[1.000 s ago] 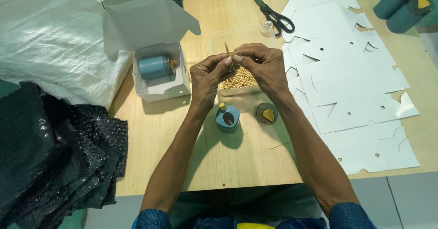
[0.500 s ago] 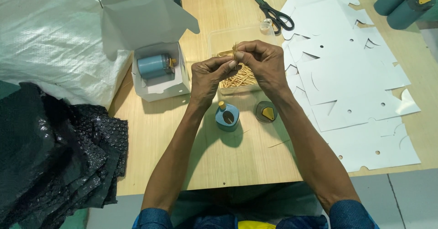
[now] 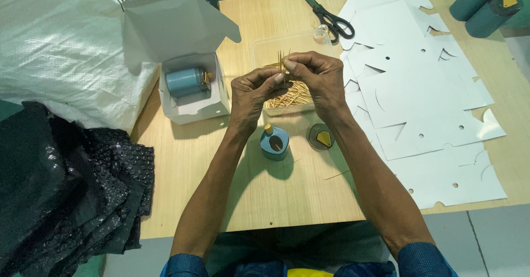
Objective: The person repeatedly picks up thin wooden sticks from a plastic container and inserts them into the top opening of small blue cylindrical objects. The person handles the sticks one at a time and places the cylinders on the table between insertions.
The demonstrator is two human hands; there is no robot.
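Over the clear tub [image 3: 259,51] of toothpicks at worktop [image 3: 182,161] centre, both hands meet. Left hand [image 3: 255,92] and right hand [image 3: 314,75] each pinch closed on a small bunch of toothpicks [image 3: 281,62], held above the tub so strays drop back in. Open blue holder [image 3: 274,142] and its cap [image 3: 321,137] sit just near, in reach. Open white box [image 3: 187,78] with a filled holder lies left.

Both forearms reach forward from the bottom edge, bare below rolled blue sleeves, converging toward the middle. The left hand [image 3: 255,92] is raised, wrist bent, fingers curled with thumb and forefinger pinched. The right hand [image 3: 316,78] meets it fingertip to fingertip, knuckles up, fingers also pinched together.
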